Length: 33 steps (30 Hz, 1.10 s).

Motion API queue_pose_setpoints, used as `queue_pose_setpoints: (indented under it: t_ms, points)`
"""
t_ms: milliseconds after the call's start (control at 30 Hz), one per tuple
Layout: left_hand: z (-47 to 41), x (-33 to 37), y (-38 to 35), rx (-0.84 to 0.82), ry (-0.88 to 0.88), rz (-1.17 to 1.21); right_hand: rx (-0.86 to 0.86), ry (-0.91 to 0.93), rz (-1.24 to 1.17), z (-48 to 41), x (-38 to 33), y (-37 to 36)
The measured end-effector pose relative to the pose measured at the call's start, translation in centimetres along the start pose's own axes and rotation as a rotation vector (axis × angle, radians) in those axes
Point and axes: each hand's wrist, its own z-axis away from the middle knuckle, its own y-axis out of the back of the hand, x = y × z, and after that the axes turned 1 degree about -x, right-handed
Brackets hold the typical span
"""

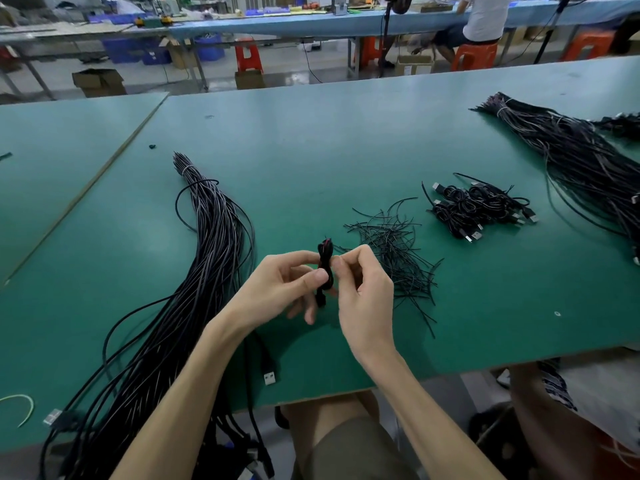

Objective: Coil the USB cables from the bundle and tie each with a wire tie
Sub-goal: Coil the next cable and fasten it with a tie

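A person sits at a green surface (311, 150) and holds one small coiled cable (325, 261) up in front, just above the surface. The coil is black and stands upright, with a bit of red at its top end.

The left hand (287, 282) has its grip clamped on the coil. The thumb presses the front of the coil near the middle, and the fingers curl round behind it. The right hand (363, 289) has its grip clamped too. Its thumb and first fingers pinch the right side of the coil, and the other fingers are curled in. It is too small to tell if a tie is between those fingertips.

To the left lies the big bundle (207, 244) of long black cables. It is tied near its far end, and it runs toward the person and hangs off the near edge. One USB plug (269, 377) lies on the surface under the left arm.

Just past the right hand is a loose heap of thin black wire ties (391, 244). Farther right, near the ties, sits a small pile of tied coils (481, 209) with silver plugs sticking out. A second bundle (581, 161) of black cables lies along the far right side of the surface.

A bent yellow wire (20, 407) lies at the near left corner. Across the room, another person (481, 19) in a white top sits on an orange stool (472, 55) at a long blue bench.
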Motion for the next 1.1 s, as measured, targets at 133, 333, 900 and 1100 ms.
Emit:
queue_pose_setpoints:
  t_ms: [133, 333, 900, 1100]
  points:
    - [0.0, -0.3, -0.1, 0.111, -0.011, -0.036, -0.003, 0.035, 0.068, 0.2, 0.1, -0.5]
    - [-0.1, -1.3, 0.3, 0.190, -0.030, -0.222, -0.053, 0.192, 0.302, 0.5, -0.2, -1.0]
    - [0.1, -0.7, -0.8, 0.218, -0.092, -0.358, -0.040, 0.382, 0.532, 1.3, -1.3, -1.6]
    - [0.0, -0.7, -0.8, 0.398, -0.110, -0.388, -0.110, 0.368, 0.392, 1.4, -1.3, -1.4]
